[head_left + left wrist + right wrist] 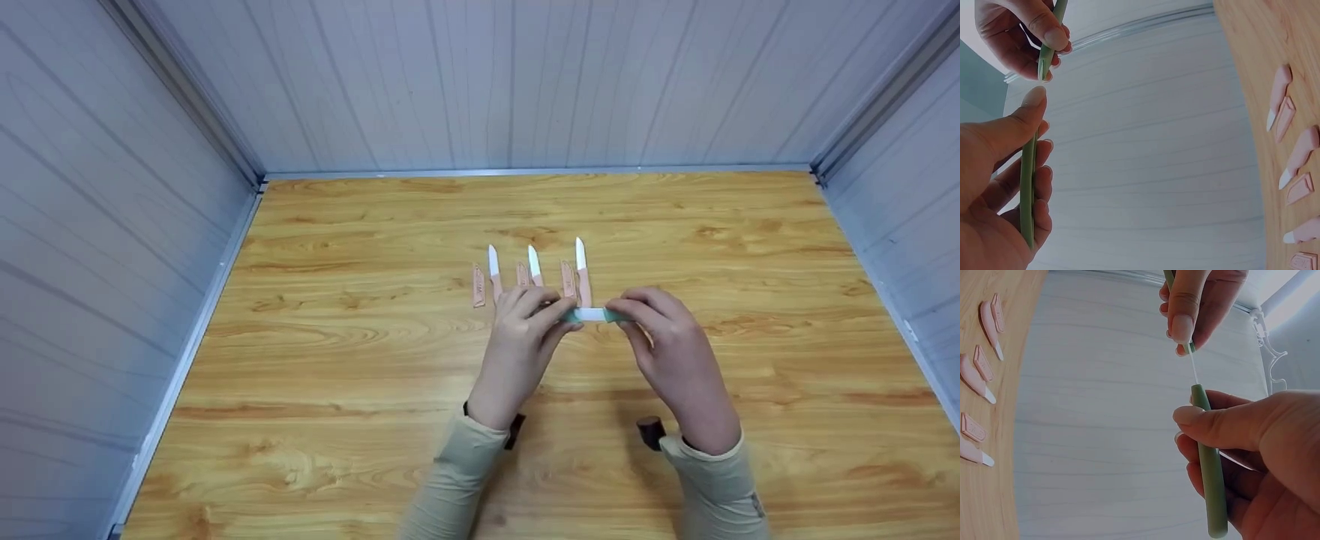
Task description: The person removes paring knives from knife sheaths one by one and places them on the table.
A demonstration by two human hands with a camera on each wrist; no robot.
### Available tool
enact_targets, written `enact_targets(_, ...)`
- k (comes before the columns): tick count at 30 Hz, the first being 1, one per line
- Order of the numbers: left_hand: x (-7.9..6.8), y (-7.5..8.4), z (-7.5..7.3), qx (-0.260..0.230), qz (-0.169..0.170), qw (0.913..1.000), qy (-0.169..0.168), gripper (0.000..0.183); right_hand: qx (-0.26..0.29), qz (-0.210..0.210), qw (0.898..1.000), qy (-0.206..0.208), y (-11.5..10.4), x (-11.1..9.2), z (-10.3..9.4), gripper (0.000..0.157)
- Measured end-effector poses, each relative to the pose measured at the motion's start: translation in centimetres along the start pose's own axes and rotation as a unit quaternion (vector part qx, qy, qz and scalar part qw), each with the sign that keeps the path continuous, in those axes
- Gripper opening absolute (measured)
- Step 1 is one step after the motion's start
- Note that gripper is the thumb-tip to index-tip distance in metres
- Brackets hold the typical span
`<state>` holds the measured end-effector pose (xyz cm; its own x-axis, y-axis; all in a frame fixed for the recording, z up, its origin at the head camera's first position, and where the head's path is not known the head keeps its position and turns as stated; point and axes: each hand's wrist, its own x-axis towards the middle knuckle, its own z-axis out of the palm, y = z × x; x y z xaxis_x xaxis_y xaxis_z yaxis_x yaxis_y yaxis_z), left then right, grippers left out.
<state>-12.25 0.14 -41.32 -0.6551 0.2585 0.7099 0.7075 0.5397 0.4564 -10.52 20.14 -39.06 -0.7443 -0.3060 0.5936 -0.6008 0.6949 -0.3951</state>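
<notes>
My right hand (671,349) grips the green handle (1214,489) of a small knife. Its white blade (592,314) shows between my two hands. At the other end my left hand (517,334) pinches a flat green sheath (1026,194); the blade's tip is hidden inside it. Beyond the hands, three pink-handled knives with white blades lie on the table: a left one (493,262), a middle one (534,261) and a right one (581,262). To the left of each lies a pink sheath (478,286). My left hand partly covers the nearer ends of some of them.
The wood-grain table (337,375) is bounded by pale panel walls at the left, back (480,90) and right. A dark wrist-worn device (651,433) sits by the right cuff, and another (514,432) by the left.
</notes>
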Motion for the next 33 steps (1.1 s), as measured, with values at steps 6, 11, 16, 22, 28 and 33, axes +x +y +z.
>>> enact_targets(6, -0.02, -0.15, -0.13, 0.002, -0.008, 1.0000, -0.001, 0.024, -0.007, -0.002, 1.000, 0.002, -0.07, 0.06, -0.12, 0.023)
enact_targets(11, 0.04, -0.15, -0.15, 0.003, -0.008, 1.0000, -0.004, 0.024, -0.007, 0.001, 1.000, 0.005, 0.01, 0.03, -0.20, 0.025)
enact_targets(16, 0.06, -0.14, -0.16, 0.000, -0.010, 0.9999, -0.007, 0.024, -0.003, 0.006, 1.000, 0.006, 0.08, -0.04, -0.29, 0.026)
enact_targets(22, 0.05, -0.28, -0.15, -0.006, -0.010, 0.9999, -0.008, 0.023, -0.002, 0.010, 1.000, 0.005, 0.17, -0.05, -0.34, 0.025)
enact_targets(28, 0.07, -0.41, -0.17, -0.004, -0.009, 0.9999, -0.008, 0.022, -0.004, 0.008, 1.000, 0.007, 0.15, -0.01, -0.37, 0.025)
enact_targets(33, 0.06, -0.40, -0.17, -0.006, -0.008, 0.9999, -0.008, 0.023, -0.008, 0.008, 1.000, 0.006, 0.13, -0.08, -0.36, 0.025)
